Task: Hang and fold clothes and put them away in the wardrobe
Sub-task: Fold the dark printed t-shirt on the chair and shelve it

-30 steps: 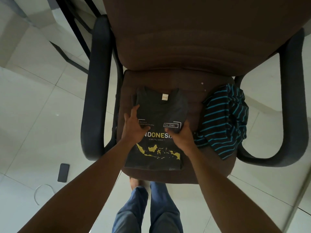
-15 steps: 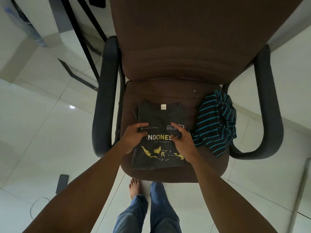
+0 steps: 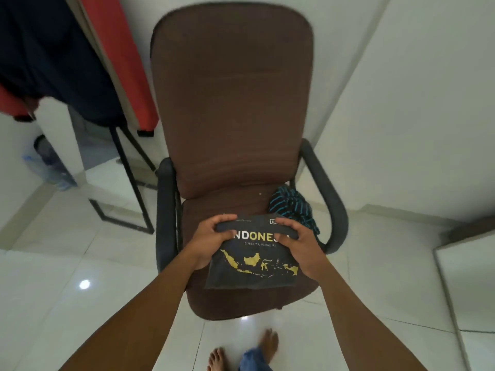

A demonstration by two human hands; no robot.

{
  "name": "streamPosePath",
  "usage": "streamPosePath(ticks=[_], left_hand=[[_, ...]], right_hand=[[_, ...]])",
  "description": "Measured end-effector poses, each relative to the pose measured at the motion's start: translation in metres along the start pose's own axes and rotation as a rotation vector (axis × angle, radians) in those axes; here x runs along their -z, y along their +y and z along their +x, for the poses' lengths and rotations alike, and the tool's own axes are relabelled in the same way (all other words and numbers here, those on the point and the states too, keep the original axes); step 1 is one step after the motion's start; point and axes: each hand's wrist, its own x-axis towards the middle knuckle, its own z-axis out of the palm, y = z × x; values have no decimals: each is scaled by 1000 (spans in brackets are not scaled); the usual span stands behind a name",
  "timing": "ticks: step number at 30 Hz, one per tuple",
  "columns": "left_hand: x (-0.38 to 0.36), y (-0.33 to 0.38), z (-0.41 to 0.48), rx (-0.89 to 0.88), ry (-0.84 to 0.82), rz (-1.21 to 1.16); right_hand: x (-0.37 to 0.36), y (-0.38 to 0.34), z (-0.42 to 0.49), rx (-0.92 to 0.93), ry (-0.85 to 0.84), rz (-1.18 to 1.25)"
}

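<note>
The folded dark grey printed T-shirt (image 3: pixel 254 274) is gripped by the left hand (image 3: pixel 211 241) and right hand (image 3: pixel 302 249); its folds could be undone if either grip is slackened.

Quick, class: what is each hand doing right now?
Left hand: grips the folded dark grey printed T-shirt.
Right hand: grips the same T-shirt.

dark grey shirt (image 3: pixel 251 271), brown chair (image 3: pixel 230 103)
</note>
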Motion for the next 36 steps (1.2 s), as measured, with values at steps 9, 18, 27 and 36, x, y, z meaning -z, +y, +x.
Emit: streamPosePath(ticks=[9, 18, 27, 36], left_hand=[[-162, 78, -76, -194, -313, 124], [-417, 69, -212, -324, -744, 273], [-660, 3, -393, -436, -1159, 324], [-839, -67, -541, -407, -1534, 388]], right_hand=[[136, -63, -168, 197, 218, 113], [312, -41, -425, 295, 582, 154], [433, 20, -690, 405, 1031, 150], [489, 91, -875, 427, 1399, 290]])
